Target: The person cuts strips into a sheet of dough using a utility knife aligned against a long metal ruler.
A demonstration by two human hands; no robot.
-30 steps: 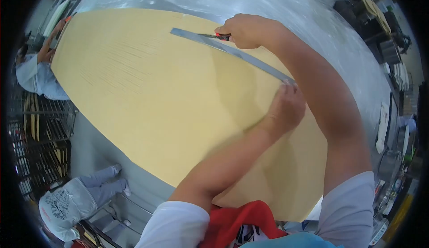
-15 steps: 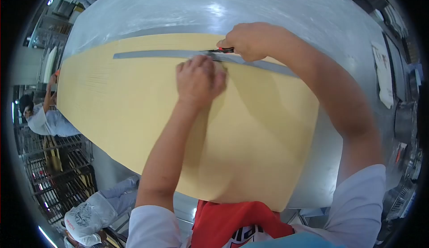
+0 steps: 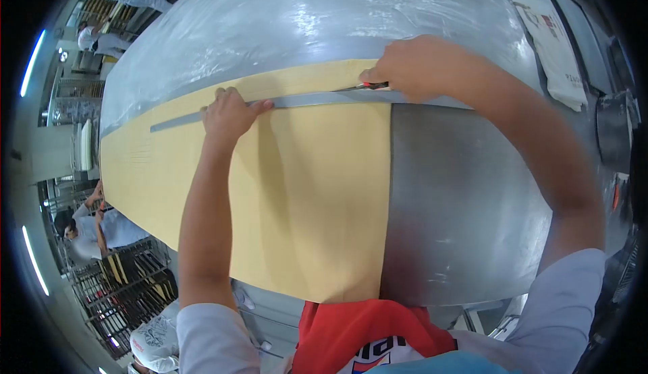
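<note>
A large yellow sheet [image 3: 310, 192] lies flat on the metal table [image 3: 466, 205]. Near its far edge, a long grey metal ruler [image 3: 317, 99] runs across it, its right end reaching past the sheet over bare metal. My left hand [image 3: 229, 114] presses on the ruler toward its left part, thumb and fingers apart. My right hand [image 3: 418, 67] is closed around a red and black cutter [image 3: 373, 86], whose thin blade points left along the ruler's far side.
A person [image 3: 98, 229] stands at the sheet's left end, another [image 3: 156, 340] at the lower left near racks [image 3: 128, 286]. Two more people are at the upper left. A white bag [image 3: 553, 57] and a metal pot [image 3: 615, 131] are at the right.
My left hand has moved left along the ruler from near the cutter. The view has shifted, and more bare table shows right of the sheet. The cutter stays in my right hand.
</note>
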